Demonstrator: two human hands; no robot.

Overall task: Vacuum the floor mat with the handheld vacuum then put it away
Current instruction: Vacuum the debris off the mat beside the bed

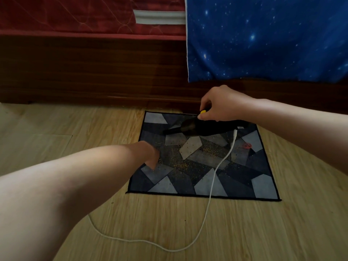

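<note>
A square floor mat (pixel 243 178) with blue and grey patches lies on the wooden floor. Yellow and dark crumbs are scattered over its middle. A black handheld vacuum (pixel 197 128) with a yellow button lies low over the mat's far part, nozzle pointing left. My right hand (pixel 220 104) grips the vacuum from above, thumb by the yellow button. My left hand (pixel 150 155) presses down on the mat's left side; its fingers are mostly hidden behind the wrist. A white cord (pixel 212 183) runs from the vacuum's rear across the mat onto the floor.
A dark wooden bed frame (pixel 94 72) stands right behind the mat, with a red mattress (pixel 66 14) on it and a blue starry sheet (pixel 263 38) hanging down at the right. A small pink object (pixel 247 145) lies on the mat's right side. Wooden floor (pixel 56 129) surrounds the mat.
</note>
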